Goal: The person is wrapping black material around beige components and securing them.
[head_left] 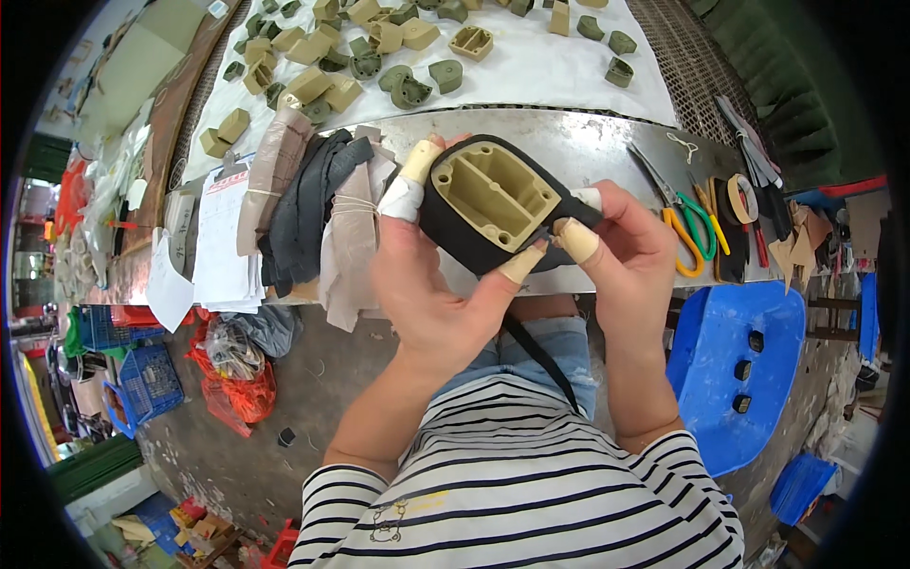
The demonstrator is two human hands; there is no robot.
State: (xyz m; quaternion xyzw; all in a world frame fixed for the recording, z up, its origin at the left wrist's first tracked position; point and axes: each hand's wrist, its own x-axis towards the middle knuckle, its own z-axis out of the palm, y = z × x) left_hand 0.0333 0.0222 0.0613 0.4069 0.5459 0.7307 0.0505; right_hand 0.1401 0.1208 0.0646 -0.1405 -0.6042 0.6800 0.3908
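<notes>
My left hand (427, 299) is closed around a tan hollow block (500, 197) with inner dividers and screw holes at its corners. A black fabric-like strip (458, 235) wraps its outer side, and a narrow black tail (542, 360) hangs down in front of my lap. At the block's right side, my right hand (630, 261) pinches the strip between thumb and fingers. Tan tape covers several fingertips of both hands, with white wrapping on one left finger. The block is held up above the metal table edge, its open face toward me.
Many tan and green blocks (417, 33) lie on a white cloth (531, 81) at the back. Bundled grey and black strips (308, 209) and papers (223, 237) lie left. Scissors (687, 223) and cutters (711, 213) lie right, above a blue tub (706, 360) with small black pieces.
</notes>
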